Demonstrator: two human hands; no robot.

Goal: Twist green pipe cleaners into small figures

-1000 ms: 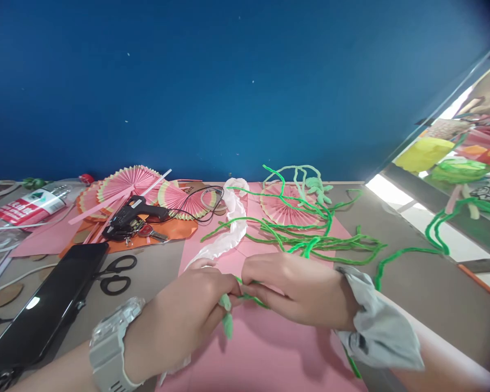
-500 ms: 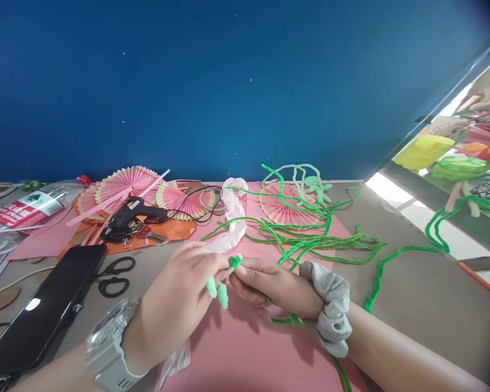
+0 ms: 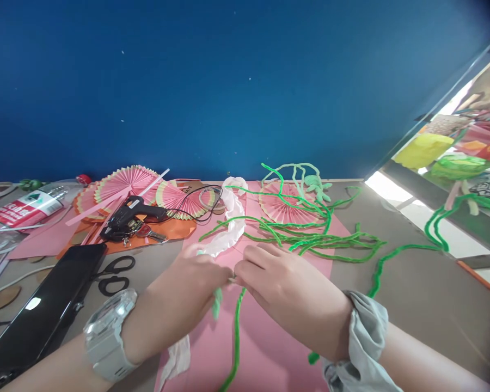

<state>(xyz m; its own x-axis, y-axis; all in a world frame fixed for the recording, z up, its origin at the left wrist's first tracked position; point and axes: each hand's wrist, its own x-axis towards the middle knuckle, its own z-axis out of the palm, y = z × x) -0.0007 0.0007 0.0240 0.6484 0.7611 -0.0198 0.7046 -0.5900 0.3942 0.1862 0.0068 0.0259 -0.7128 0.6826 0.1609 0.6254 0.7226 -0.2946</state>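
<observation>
My left hand point(image 3: 183, 288), with a watch point(image 3: 110, 335) on the wrist, is closed around a mint-green pipe cleaner point(image 3: 216, 305) whose fuzzy end hangs below the fingers. Fingertip to fingertip with it, my right hand point(image 3: 286, 296) pinches at the same spot, its back turned to me; a grey scrunchie point(image 3: 367, 326) circles that wrist. Beneath the joined fingers a darker green pipe cleaner point(image 3: 237, 337) trails down over pink paper point(image 3: 212, 359). What lies exactly between the fingertips is mostly hidden.
Several green pipe cleaners point(image 3: 330, 239) spread beyond my hands beside a pleated pink paper fan point(image 3: 280, 204). White crepe paper point(image 3: 233, 212) curls nearby. Leftward are a glue gun point(image 3: 130, 215), keys point(image 3: 151, 233), scissors point(image 3: 116, 275), a phone point(image 3: 44, 305) and a plastic bottle point(image 3: 36, 204).
My right hand has rolled over, back upward, and its wrist shifted right and down. The green tuft between the fingertips is now covered, and the dark green stem hangs further left.
</observation>
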